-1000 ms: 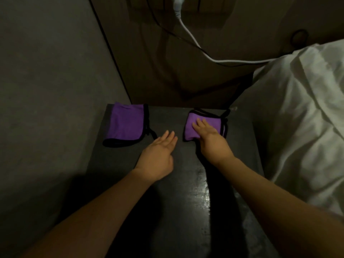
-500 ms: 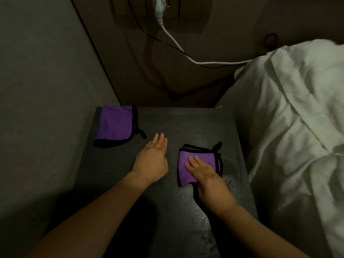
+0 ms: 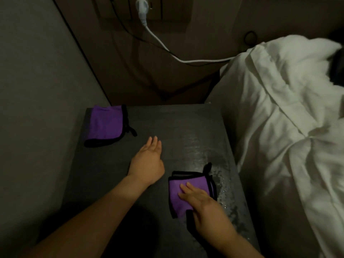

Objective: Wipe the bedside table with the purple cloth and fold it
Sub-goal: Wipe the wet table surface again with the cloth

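A folded purple cloth (image 3: 178,190) with black edging lies on the near right part of the dark bedside table (image 3: 182,131). My right hand (image 3: 202,203) presses flat on it with straight fingers. A wet streak shines on the table beyond and beside this cloth. My left hand (image 3: 149,162) rests flat on the table's middle, fingers straight, holding nothing. A second folded purple cloth (image 3: 106,123) lies at the table's far left corner, apart from both hands.
A bed with a rumpled white duvet (image 3: 290,116) stands close against the table's right side. A grey wall (image 3: 41,90) borders the left. Behind the table a white plug (image 3: 141,6) and cable (image 3: 186,59) run from a wall socket to the bed.
My right hand has drawn the cloth from the table's far right toward the near edge, leaving a wet trail. The left hand has stayed flat in the middle.
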Action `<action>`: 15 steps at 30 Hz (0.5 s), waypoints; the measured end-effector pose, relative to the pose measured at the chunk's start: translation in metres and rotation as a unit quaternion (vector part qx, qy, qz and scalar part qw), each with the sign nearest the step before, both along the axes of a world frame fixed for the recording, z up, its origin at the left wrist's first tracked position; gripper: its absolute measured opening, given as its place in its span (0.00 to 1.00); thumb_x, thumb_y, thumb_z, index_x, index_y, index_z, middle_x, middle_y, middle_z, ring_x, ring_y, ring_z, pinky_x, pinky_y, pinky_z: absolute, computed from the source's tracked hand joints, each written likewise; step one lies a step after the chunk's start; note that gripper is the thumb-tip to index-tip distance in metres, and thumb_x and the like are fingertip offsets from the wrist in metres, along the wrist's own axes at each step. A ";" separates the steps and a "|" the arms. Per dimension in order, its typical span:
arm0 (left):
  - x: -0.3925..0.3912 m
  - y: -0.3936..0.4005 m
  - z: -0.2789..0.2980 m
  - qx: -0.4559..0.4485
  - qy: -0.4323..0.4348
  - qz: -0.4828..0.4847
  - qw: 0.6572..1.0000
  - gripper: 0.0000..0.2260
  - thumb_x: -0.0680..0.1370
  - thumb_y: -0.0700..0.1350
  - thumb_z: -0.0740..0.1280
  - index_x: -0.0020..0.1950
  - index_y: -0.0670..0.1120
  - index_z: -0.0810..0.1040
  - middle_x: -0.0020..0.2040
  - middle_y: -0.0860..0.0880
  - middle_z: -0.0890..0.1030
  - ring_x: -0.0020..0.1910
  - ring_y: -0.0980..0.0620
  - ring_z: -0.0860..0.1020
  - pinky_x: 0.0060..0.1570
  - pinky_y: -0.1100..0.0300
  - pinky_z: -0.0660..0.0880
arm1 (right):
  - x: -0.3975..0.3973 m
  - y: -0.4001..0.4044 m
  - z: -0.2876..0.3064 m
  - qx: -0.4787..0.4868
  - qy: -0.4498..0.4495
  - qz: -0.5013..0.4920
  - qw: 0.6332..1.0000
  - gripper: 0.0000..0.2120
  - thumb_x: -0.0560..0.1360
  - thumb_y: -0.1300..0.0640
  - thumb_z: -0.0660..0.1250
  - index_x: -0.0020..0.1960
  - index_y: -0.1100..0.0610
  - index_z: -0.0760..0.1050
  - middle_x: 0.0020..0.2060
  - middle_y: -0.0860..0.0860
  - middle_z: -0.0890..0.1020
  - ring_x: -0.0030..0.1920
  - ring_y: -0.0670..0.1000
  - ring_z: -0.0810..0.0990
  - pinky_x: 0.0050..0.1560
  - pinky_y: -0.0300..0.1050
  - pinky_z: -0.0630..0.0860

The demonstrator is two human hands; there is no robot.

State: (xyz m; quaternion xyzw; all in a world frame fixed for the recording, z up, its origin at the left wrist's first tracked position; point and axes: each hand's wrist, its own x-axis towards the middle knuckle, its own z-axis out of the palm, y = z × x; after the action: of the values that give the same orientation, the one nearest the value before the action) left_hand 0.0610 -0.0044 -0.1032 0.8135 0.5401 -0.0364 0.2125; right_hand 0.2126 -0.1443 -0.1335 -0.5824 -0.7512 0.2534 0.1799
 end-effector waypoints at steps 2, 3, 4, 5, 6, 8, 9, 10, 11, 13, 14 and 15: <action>0.001 0.001 0.001 0.008 -0.005 0.003 1.000 0.27 0.76 0.39 0.55 0.75 0.41 0.51 0.77 0.45 0.50 0.77 0.51 0.49 0.74 0.62 0.48 | 0.004 0.007 0.006 -0.029 0.064 -0.040 0.997 0.20 0.67 0.60 0.55 0.56 0.52 0.76 0.57 0.50 0.80 0.58 0.47 0.75 0.59 0.35 0.68; 0.002 0.002 0.001 0.013 -0.009 0.004 1.000 0.27 0.76 0.39 0.55 0.75 0.41 0.52 0.77 0.45 0.51 0.77 0.51 0.49 0.74 0.62 0.48 | 0.007 0.012 0.011 -0.046 0.083 -0.058 0.994 0.18 0.69 0.60 0.56 0.54 0.52 0.77 0.56 0.50 0.81 0.56 0.47 0.76 0.58 0.34 0.68; 0.003 0.003 0.001 0.017 -0.014 0.001 1.000 0.26 0.77 0.39 0.55 0.75 0.42 0.53 0.77 0.46 0.52 0.77 0.52 0.49 0.73 0.63 0.48 | 0.011 0.017 0.015 -0.058 0.094 -0.071 0.991 0.15 0.71 0.58 0.56 0.51 0.51 0.78 0.53 0.50 0.82 0.53 0.48 0.78 0.57 0.38 0.71; 0.004 0.004 0.001 0.021 -0.020 -0.005 1.000 0.26 0.77 0.39 0.55 0.75 0.42 0.53 0.77 0.46 0.53 0.77 0.52 0.50 0.73 0.63 0.47 | 0.014 0.024 0.020 -0.061 0.100 -0.076 0.990 0.12 0.72 0.57 0.56 0.49 0.51 0.78 0.50 0.51 0.83 0.50 0.50 0.79 0.54 0.42 0.73; 0.007 0.005 0.002 0.024 -0.027 -0.011 0.999 0.26 0.76 0.39 0.55 0.74 0.42 0.54 0.77 0.46 0.53 0.77 0.52 0.50 0.73 0.63 0.47 | 0.018 0.033 0.026 -0.060 0.108 -0.081 0.989 0.11 0.73 0.58 0.58 0.48 0.52 0.78 0.48 0.51 0.84 0.48 0.51 0.80 0.52 0.43 0.73; 0.014 0.009 0.003 0.029 -0.038 -0.013 0.999 0.26 0.76 0.39 0.56 0.74 0.42 0.55 0.77 0.46 0.54 0.76 0.52 0.50 0.73 0.63 0.47 | 0.025 0.054 0.039 -0.041 0.127 -0.101 0.986 0.11 0.75 0.64 0.60 0.49 0.53 0.78 0.46 0.49 0.83 0.46 0.48 0.80 0.49 0.35 0.73; 0.018 0.010 0.003 0.032 -0.042 -0.011 0.999 0.26 0.76 0.39 0.56 0.74 0.42 0.55 0.77 0.46 0.55 0.76 0.52 0.50 0.74 0.63 0.48 | 0.029 0.066 0.045 -0.024 0.130 -0.111 0.985 0.11 0.75 0.66 0.61 0.51 0.54 0.78 0.45 0.48 0.82 0.46 0.46 0.79 0.47 0.30 0.71; 0.022 0.013 0.003 0.036 -0.047 -0.009 0.998 0.26 0.76 0.39 0.56 0.74 0.42 0.55 0.77 0.46 0.55 0.76 0.52 0.51 0.74 0.62 0.48 | 0.033 0.079 0.053 -0.004 0.130 -0.121 0.984 0.12 0.75 0.66 0.61 0.52 0.55 0.78 0.46 0.48 0.81 0.46 0.44 0.79 0.47 0.28 0.70; 0.025 0.015 0.002 0.041 -0.052 -0.006 0.998 0.26 0.76 0.39 0.56 0.74 0.42 0.56 0.77 0.46 0.56 0.76 0.52 0.51 0.74 0.62 0.49 | 0.036 0.091 0.060 0.014 0.128 -0.130 0.983 0.13 0.75 0.67 0.60 0.54 0.55 0.77 0.46 0.49 0.82 0.46 0.44 0.78 0.48 0.29 0.70; 0.029 0.020 0.001 0.050 -0.059 -0.002 0.997 0.26 0.75 0.39 0.56 0.74 0.42 0.56 0.76 0.46 0.57 0.76 0.51 0.52 0.74 0.62 0.49 | 0.040 0.116 0.073 0.045 0.120 -0.139 0.982 0.13 0.75 0.67 0.60 0.56 0.56 0.76 0.48 0.52 0.82 0.46 0.47 0.79 0.49 0.37 0.73; 0.031 0.023 0.000 0.054 -0.062 0.000 0.997 0.26 0.75 0.39 0.56 0.74 0.43 0.57 0.76 0.46 0.57 0.76 0.51 0.52 0.73 0.62 0.49 | 0.042 0.129 0.077 0.064 0.110 -0.138 0.982 0.14 0.75 0.67 0.60 0.57 0.57 0.75 0.49 0.53 0.82 0.47 0.48 0.79 0.50 0.40 0.74; 0.033 0.026 -0.001 0.057 -0.064 0.002 0.996 0.27 0.75 0.39 0.56 0.74 0.43 0.57 0.76 0.46 0.58 0.76 0.51 0.53 0.73 0.63 0.49 | 0.043 0.141 0.078 0.083 0.096 -0.134 0.983 0.14 0.74 0.66 0.60 0.59 0.58 0.75 0.51 0.55 0.81 0.49 0.50 0.79 0.53 0.42 0.73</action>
State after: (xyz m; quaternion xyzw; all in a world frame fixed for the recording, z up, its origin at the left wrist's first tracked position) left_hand 0.0936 0.0213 -0.1046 0.8238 0.5283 0.0470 0.2000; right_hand 0.2559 -0.0033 -0.0559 -0.6335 -0.6643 0.2183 0.3314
